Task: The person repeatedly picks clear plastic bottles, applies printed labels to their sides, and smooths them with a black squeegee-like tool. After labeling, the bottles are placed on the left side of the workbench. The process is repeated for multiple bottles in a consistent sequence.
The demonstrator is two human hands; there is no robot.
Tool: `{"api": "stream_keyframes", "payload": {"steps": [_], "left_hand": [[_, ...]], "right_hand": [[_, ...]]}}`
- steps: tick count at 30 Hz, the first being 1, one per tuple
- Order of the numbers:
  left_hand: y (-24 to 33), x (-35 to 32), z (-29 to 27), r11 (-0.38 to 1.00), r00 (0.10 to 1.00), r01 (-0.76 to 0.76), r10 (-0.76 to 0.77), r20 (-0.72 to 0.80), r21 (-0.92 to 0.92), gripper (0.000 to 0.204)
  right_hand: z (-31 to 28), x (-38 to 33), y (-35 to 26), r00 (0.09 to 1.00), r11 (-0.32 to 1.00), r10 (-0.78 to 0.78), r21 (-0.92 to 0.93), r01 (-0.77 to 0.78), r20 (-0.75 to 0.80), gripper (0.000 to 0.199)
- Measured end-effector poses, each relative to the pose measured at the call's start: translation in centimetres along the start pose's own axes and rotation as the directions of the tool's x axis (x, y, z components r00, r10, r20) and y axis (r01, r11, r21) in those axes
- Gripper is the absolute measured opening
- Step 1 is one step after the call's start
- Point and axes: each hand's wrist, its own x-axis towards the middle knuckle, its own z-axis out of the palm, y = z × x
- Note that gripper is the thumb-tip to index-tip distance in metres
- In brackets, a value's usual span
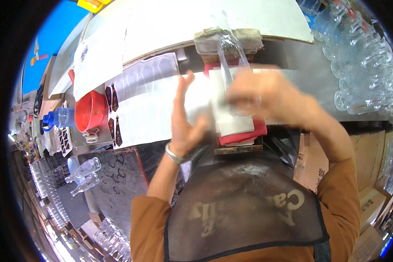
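Note:
A clear glass bottle lies with its thin neck pointing away from me. Its neck end rests over a folded, grubby cloth pad, and its body is above a stack of white sheets on red cloth. My right hand is over the bottle's near part, with curled fingers smeared by motion, so its grip is unclear. To the left of the stack, my left hand is raised with thumb and fingers apart, holding nothing. A bracelet circles that wrist.
At left lie a pale sheet with dark tie-shaped decals, a red bowl and a blue-capped jug. Several clear glass bottles crowd the right; two more lie lower left. Cardboard boxes stand below right.

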Motion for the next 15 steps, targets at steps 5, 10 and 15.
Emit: {"api": "stream_keyframes", "payload": {"steps": [5, 10, 15], "left_hand": [[0.5, 8.3, -0.3, 0.994, 0.985, 0.101, -0.105, -0.137, -0.040, 0.071], [2.2, 15.2, 2.1, 0.917, 0.974, 0.221, -0.224, -0.032, 0.332, 0.063], [-0.4, 17.3, 3.0, 0.952, 0.950, 0.282, -0.295, 0.106, 0.117, 0.064]], "right_hand": [[-0.3, -0.9, 3.6, 0.935, 0.986, -0.066, -0.168, 0.008, -0.347, 0.029], [-0.3, -2.1, 2.6, 0.987, 0.985, 0.112, 0.140, -0.096, -0.115, 0.018], [1.1, -3.1, 3.7, 0.901, 0.995, -0.053, -0.103, 0.009, -0.431, 0.021]]}}
